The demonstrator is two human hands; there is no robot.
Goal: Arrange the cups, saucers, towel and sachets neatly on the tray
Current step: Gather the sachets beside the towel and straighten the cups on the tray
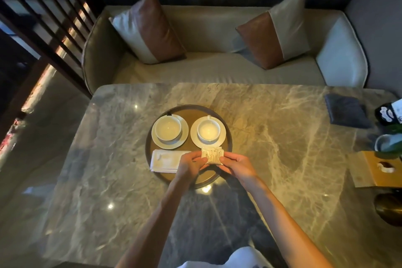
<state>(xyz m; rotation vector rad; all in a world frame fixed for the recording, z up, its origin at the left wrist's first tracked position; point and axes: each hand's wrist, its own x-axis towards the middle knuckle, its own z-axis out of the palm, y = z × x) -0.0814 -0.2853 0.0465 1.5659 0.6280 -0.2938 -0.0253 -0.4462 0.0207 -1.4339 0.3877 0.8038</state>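
Left hand, right hand pinching sachets above tray, marble table, sofa

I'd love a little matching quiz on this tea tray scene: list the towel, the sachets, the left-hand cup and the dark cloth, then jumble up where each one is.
Things:
1. towel
2. sachets
3. left cup
4. dark cloth

Places:
a. on the marble table, off the tray, far right
b. pinched between the left hand and the right hand
c. standing on a saucer at the tray's far side
d. lying folded on the tray's near left

Pairs: 1-d, 2-b, 3-c, 4-a
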